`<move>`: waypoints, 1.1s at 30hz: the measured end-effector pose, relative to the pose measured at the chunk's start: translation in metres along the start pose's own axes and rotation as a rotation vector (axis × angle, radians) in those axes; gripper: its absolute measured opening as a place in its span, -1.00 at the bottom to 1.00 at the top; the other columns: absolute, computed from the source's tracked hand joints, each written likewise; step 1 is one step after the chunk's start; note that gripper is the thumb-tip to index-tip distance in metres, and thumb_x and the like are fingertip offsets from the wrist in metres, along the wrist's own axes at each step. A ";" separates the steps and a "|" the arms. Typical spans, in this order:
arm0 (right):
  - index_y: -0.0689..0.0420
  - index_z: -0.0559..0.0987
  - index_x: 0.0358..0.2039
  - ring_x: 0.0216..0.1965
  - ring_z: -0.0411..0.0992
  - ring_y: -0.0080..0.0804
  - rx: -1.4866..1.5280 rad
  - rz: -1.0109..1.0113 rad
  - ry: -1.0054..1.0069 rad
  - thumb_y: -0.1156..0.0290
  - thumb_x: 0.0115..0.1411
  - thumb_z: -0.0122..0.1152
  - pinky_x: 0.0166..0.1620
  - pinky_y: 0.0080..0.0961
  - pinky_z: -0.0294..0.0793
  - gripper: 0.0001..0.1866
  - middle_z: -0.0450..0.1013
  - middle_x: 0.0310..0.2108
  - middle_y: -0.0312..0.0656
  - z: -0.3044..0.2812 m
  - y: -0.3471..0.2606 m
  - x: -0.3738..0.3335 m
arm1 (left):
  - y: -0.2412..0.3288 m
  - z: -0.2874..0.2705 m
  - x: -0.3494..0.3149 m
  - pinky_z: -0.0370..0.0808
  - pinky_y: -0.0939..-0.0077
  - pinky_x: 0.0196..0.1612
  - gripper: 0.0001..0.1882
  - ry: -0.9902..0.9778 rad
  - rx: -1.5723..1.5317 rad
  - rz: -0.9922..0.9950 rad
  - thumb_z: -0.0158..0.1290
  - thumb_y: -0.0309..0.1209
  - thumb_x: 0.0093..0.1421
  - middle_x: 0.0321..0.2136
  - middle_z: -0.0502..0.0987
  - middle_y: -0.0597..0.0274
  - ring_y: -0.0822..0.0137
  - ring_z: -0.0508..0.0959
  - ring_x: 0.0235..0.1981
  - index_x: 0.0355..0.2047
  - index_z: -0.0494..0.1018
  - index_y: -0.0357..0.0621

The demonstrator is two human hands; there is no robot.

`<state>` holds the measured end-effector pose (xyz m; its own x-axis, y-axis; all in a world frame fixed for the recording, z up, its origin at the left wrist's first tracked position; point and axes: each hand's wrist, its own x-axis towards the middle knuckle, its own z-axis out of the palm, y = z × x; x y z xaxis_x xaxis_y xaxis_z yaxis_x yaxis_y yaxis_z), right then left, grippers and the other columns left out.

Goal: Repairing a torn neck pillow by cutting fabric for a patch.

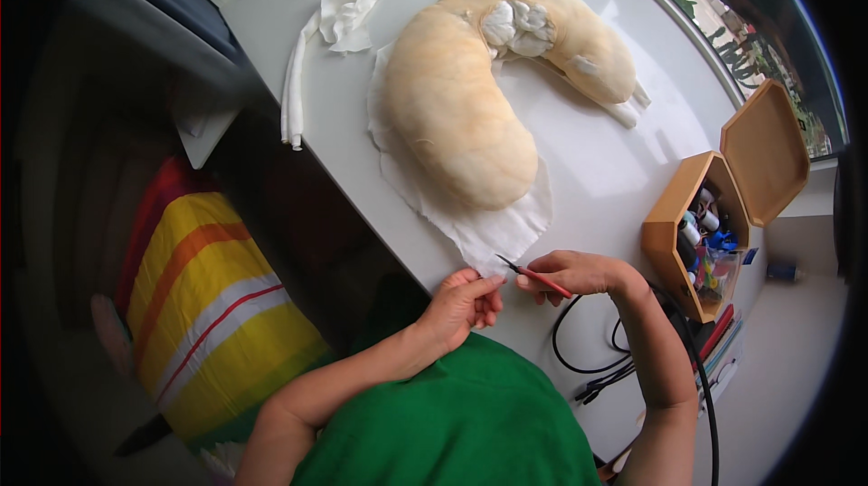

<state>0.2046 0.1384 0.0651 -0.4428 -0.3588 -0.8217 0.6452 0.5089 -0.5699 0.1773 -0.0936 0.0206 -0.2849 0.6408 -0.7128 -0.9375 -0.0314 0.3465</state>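
Observation:
A curved, cream-coloured stuffed pillow (470,115) lies on the table, with white stuffing (518,27) showing at an opening along its inner curve. Beneath it spreads a piece of white cloth (434,201), reaching toward me at the table's near edge. My left hand (464,305) pinches the cloth's near corner between thumb and fingers. In my right hand (571,274) is a pair of small scissors with red handles (544,282). Their dark blades point left, close to the pinched corner; I cannot tell whether they touch the cloth.
An open wooden sewing box (684,215) with thread spools stands at the right. Black cables (588,368) lie near my right forearm. White fabric scraps (348,11) and a rolled white strip (294,88) rest at the far left. A striped yellow cushion (208,296) sits below the table's left edge.

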 end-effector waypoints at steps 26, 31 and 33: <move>0.12 0.47 -0.57 -0.58 0.26 -0.58 0.101 -0.071 -0.057 -0.40 0.17 0.05 -0.46 -0.58 0.26 -0.29 0.29 -0.64 -0.37 -0.002 0.007 0.003 | -0.002 0.002 0.006 0.32 0.57 -0.67 -0.79 0.036 -0.012 0.030 0.13 -0.32 0.28 -0.53 0.57 0.15 0.34 0.52 -0.68 -0.28 0.34 -0.14; 0.14 0.48 -0.52 -0.53 0.31 -0.57 0.093 -0.078 -0.073 -0.41 0.17 0.03 -0.41 -0.57 0.33 -0.27 0.31 -0.59 -0.35 -0.003 0.005 0.003 | -0.001 0.002 0.006 0.32 0.59 -0.68 -0.82 -0.008 -0.035 0.031 0.13 -0.34 0.28 -0.55 0.57 0.17 0.36 0.53 -0.68 -0.36 0.39 -0.14; 0.15 0.48 -0.50 -0.51 0.32 -0.56 0.079 -0.084 -0.075 -0.41 0.18 0.02 -0.39 -0.57 0.34 -0.26 0.31 -0.58 -0.35 -0.003 0.004 0.004 | -0.001 0.002 0.007 0.33 0.61 -0.68 -0.82 -0.023 -0.038 0.032 0.12 -0.33 0.28 -0.56 0.57 0.18 0.37 0.53 -0.68 -0.39 0.42 -0.14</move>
<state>0.2033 0.1414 0.0595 -0.4517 -0.4564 -0.7666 0.6563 0.4121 -0.6321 0.1768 -0.0876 0.0169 -0.3109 0.6563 -0.6875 -0.9350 -0.0814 0.3452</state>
